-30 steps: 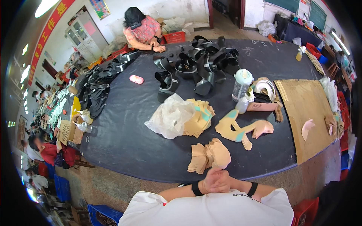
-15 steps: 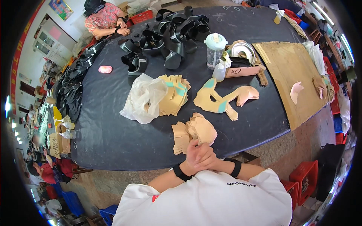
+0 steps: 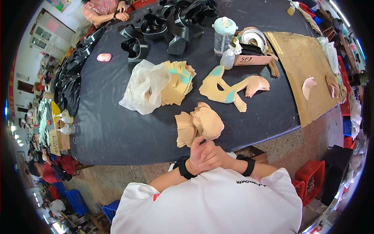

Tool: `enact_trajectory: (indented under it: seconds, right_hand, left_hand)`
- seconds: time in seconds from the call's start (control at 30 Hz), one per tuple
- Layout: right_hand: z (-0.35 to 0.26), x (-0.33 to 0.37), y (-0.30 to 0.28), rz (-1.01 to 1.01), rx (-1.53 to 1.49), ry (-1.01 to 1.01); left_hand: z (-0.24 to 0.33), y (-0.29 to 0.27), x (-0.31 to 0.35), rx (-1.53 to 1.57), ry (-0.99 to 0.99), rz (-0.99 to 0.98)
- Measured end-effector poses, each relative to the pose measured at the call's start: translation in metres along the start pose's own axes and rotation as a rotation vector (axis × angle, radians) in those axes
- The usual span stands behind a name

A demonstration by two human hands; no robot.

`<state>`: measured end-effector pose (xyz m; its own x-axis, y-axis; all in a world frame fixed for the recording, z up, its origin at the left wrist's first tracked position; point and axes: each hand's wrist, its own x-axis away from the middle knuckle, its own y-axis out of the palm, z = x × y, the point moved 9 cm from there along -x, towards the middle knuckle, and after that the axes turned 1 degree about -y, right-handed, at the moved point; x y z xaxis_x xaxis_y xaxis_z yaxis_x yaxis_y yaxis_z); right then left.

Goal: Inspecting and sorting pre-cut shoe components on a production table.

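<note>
My left hand [image 3: 196,153] and my right hand [image 3: 212,156] are clasped together in front of my shirt, by the near table edge. The right hand's curled fingers lie across the left hand, which hides much of its fingers. I see no object in either hand. Just beyond them lies a fanned stack of tan, curved cut pieces [image 3: 208,121], apart from the hands. Farther off are tan strap-shaped pieces with teal patches [image 3: 218,87] and another tan stack [image 3: 179,87] beside a crumpled white plastic bag [image 3: 142,89].
Black curved strap parts [image 3: 156,29] are heaped at the far side. A lidded clear jug [image 3: 223,37], a small bottle [image 3: 227,59] and a box [image 3: 253,60] stand right of centre. A cardboard sheet [image 3: 300,70] covers the table's right end. Another person's hand [image 3: 122,16] rests far left.
The view has tilted a little, so the table and its things sit higher in the picture. My clasped hands are now slightly farther from the near tan stack.
</note>
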<state>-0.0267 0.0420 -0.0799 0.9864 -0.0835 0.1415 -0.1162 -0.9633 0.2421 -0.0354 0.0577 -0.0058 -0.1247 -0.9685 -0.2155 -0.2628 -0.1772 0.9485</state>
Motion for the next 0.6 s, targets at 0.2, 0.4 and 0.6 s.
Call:
enact_trajectory:
  seconds: [0.2, 0.4, 0.6]
  right_hand:
    - [0.020, 0.010, -0.002, 0.208, -0.172, 0.564]
    - [0.060, 0.019, 0.002, 0.383, -0.381, 0.767]
    - [0.027, 0.012, 0.000, 0.111, -0.047, 0.379]
  left_hand:
    - [0.000, 0.017, 0.001, -0.060, 0.006, -0.089]
    - [0.000, 0.014, 0.000, -0.043, 0.005, -0.073]
    - [0.002, 0.012, 0.003, -0.031, 0.027, -0.096]
